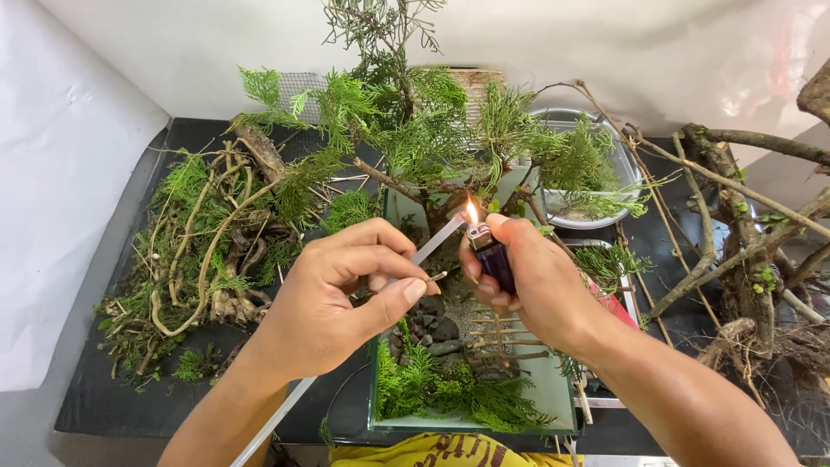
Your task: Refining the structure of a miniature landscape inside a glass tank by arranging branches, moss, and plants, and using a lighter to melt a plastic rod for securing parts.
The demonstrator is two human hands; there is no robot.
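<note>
Left hand (346, 290) grip pinching clear stick (432, 244), lower end cut off; right hand (527, 281) clenching lit lighter (491, 255).

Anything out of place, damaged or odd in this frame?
Yes: the lighter in the right hand burns right under dry-looking foliage, heating the thin clear rod held by the left hand. Nothing looks spilled or broken.

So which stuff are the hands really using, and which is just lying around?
In use:
- left hand, pinching a thin clear stick
- right hand, holding a lit dark lighter; its flame is at the stick's tip
- small tree planter right under the hands

Lying about:
- heap of cut roots and green sprigs
- metal bowl
- bare branches
</note>
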